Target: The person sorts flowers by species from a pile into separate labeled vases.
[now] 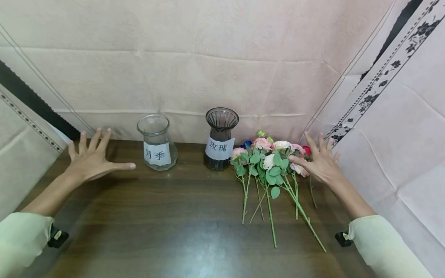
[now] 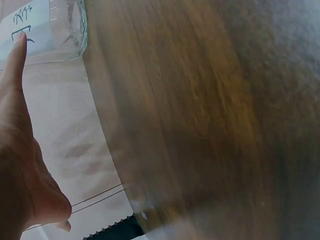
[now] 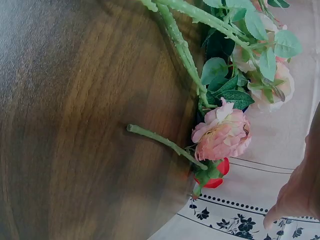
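My left hand (image 1: 91, 160) spreads its fingers above the table's left side, its thumb toward a clear glass vase (image 1: 156, 143) with a white paper label. Nothing is in that hand. Right of that vase stands a dark grey glass vase (image 1: 219, 141), also labelled. A pile of artificial flowers (image 1: 269, 158), pink, white, red and blue with green stems, lies beside it. My right hand (image 1: 321, 160) is held with fingers spread over the pile's right edge, holding nothing. In the right wrist view a pink flower (image 3: 222, 132) and a red rose (image 3: 215, 175) show up close.
The brown wooden table (image 1: 139, 224) reflects light near its front. Pale cloth (image 1: 187, 77) hangs behind it, and more cloth with a black floral border (image 1: 382, 77) closes off the right side. Long stems point toward the front edge.
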Demonstrator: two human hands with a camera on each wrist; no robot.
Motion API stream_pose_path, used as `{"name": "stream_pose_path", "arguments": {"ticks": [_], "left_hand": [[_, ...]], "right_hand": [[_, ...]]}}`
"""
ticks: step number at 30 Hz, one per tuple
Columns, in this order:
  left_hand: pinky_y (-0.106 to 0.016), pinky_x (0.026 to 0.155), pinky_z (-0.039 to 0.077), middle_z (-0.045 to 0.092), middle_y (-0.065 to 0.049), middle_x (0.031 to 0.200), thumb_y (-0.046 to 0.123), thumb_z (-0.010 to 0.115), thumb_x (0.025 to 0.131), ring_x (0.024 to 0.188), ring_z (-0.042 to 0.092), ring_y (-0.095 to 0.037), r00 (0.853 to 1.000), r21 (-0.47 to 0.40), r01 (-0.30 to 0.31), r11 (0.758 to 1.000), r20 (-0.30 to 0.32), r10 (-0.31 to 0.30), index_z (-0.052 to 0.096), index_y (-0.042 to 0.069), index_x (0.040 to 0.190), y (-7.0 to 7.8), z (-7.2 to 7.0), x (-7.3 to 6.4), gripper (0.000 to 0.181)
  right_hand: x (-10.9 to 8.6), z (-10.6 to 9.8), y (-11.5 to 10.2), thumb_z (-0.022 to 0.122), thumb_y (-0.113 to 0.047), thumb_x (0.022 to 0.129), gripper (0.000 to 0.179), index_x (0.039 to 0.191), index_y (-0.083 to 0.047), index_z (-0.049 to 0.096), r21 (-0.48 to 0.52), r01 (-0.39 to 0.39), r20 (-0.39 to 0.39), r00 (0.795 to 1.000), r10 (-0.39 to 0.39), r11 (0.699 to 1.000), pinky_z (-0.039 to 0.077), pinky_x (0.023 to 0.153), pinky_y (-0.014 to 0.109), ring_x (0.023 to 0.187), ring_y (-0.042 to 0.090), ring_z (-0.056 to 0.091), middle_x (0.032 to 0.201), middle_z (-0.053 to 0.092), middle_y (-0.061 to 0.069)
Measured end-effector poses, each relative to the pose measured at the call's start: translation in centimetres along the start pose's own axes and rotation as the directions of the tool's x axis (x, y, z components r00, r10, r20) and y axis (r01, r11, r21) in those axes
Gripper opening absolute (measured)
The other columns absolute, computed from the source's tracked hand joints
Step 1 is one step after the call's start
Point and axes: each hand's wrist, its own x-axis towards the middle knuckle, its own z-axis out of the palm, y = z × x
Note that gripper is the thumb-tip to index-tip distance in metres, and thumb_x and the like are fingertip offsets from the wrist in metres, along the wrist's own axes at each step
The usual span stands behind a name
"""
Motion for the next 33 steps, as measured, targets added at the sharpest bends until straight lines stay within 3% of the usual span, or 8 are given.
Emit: {"name": "stream_pose_path", "arguments": {"ticks": [6, 11, 14, 19, 23, 29, 33], "left_hand": [[-0.092, 0.126, -0.008, -0.010, -0.030, 0.187, 0.084, 0.085, 0.079, 0.167, -0.005, -0.070, 1.000, -0.044, -0.018, 0.999, -0.013, 0.018, -0.011, 0.013, 0.181, 0.7, 0.3, 0.3, 0.157], [-0.094, 0.125, 0.005, 0.002, -0.034, 0.186, 0.077, 0.092, 0.077, 0.167, 0.009, -0.070, 0.999, -0.125, -0.031, 0.992, -0.016, 0.029, -0.005, 0.011, 0.182, 1.7, 0.6, 0.6, 0.157], [-0.096, 0.121, 0.013, 0.007, -0.034, 0.186, 0.073, 0.094, 0.077, 0.165, 0.016, -0.070, 0.999, -0.186, -0.035, 0.982, -0.014, 0.033, -0.004, 0.013, 0.182, 2.4, 0.8, 0.8, 0.156], [-0.096, 0.120, 0.019, -0.001, -0.028, 0.189, 0.070, 0.095, 0.079, 0.169, 0.010, -0.066, 0.999, -0.287, -0.010, 0.958, 0.035, 0.021, -0.008, 0.020, 0.182, 3.1, 1.3, 1.0, 0.155], [-0.090, 0.126, 0.020, -0.002, -0.027, 0.189, 0.065, 0.098, 0.080, 0.171, 0.008, -0.061, 0.997, -0.353, -0.025, 0.935, 0.054, 0.047, -0.008, 0.018, 0.182, 3.5, 1.9, 1.4, 0.154], [-0.085, 0.130, 0.023, 0.006, -0.029, 0.189, 0.060, 0.101, 0.078, 0.170, 0.015, -0.061, 0.997, -0.420, -0.026, 0.907, 0.059, 0.056, -0.003, 0.011, 0.182, 4.2, 2.7, 1.7, 0.155], [-0.082, 0.130, 0.028, 0.015, -0.026, 0.189, 0.057, 0.103, 0.078, 0.168, 0.025, -0.060, 0.997, -0.487, -0.006, 0.873, 0.063, 0.042, 0.002, 0.015, 0.183, 4.8, 3.3, 1.8, 0.152]], "right_hand": [[0.2, -0.3, -0.4, 0.056, -0.082, 0.103, 0.111, 0.182, -0.036, -0.007, 0.049, 0.008, 0.022, 1.000, -0.009, 0.999, 0.005, 0.126, 0.093, 0.169, 0.066, -0.005, 0.189, -0.013, 0.022], [0.2, -0.4, -0.6, 0.055, -0.081, 0.104, 0.108, 0.181, -0.040, -0.009, 0.075, 0.005, 0.033, 0.999, -0.007, 0.997, 0.021, 0.119, 0.097, 0.166, 0.070, 0.014, 0.190, -0.001, 0.025], [0.2, -0.4, -0.7, 0.054, -0.080, 0.105, 0.106, 0.181, -0.039, -0.008, 0.099, 0.008, 0.034, 0.999, -0.011, 0.995, 0.023, 0.117, 0.097, 0.165, 0.070, 0.018, 0.189, 0.003, 0.027], [0.1, -0.6, -1.0, 0.053, -0.078, 0.107, 0.102, 0.181, -0.040, -0.006, 0.147, 0.012, 0.031, 0.999, -0.017, 0.989, 0.018, 0.120, 0.096, 0.167, 0.068, 0.015, 0.188, 0.006, 0.029], [0.1, -0.6, -1.3, 0.053, -0.074, 0.108, 0.098, 0.182, -0.041, -0.002, 0.198, 0.033, 0.019, 0.999, -0.037, 0.980, 0.016, 0.123, 0.095, 0.169, 0.064, 0.016, 0.189, 0.011, 0.026], [-0.2, -0.4, -1.8, 0.054, -0.069, 0.111, 0.093, 0.183, -0.037, 0.004, 0.293, 0.040, -0.003, 0.999, -0.041, 0.955, 0.030, 0.124, 0.088, 0.161, 0.059, 0.040, 0.181, 0.034, 0.030], [-0.4, -0.2, -2.1, 0.053, -0.068, 0.112, 0.089, 0.183, -0.036, 0.009, 0.367, 0.018, 0.008, 1.000, -0.022, 0.930, 0.037, 0.122, 0.085, 0.159, 0.057, 0.045, 0.180, 0.036, 0.029]]}}
